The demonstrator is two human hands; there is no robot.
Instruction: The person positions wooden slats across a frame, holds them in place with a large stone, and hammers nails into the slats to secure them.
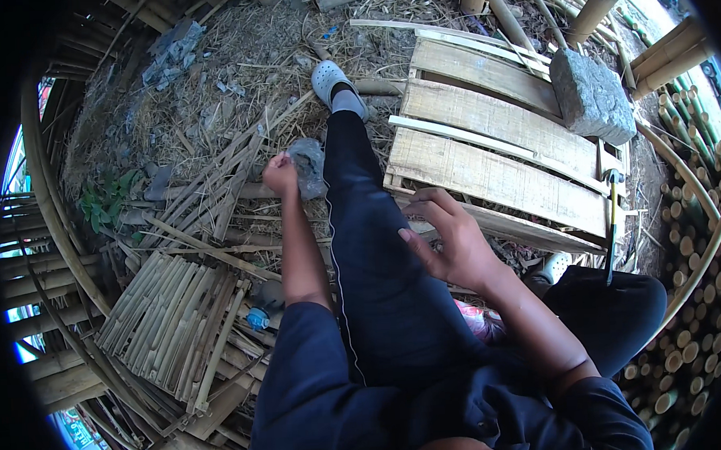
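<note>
My left hand [280,174] is closed, held out over the ground left of my stretched leg. Whatever is in its fingers, if anything, is too small to make out. Beside it lies a clear plastic bag [307,164], partly behind my wrist. Above my thigh, my right hand [449,231] has its thumb and fingers apart and bent, with nothing visible between them. It is nearest to the low wooden slatted platform [478,159]. A hammer [612,222] rests its head at the platform's right end, its handle reaching toward my bent knee.
A grey stone block [591,96] sits on the platform's far right corner. Stacked bamboo poles [690,315] fill the right side. Left of me lies a bundle of split bamboo sticks [168,322]. Loose bamboo strips [233,170] and dry straw cover the ground.
</note>
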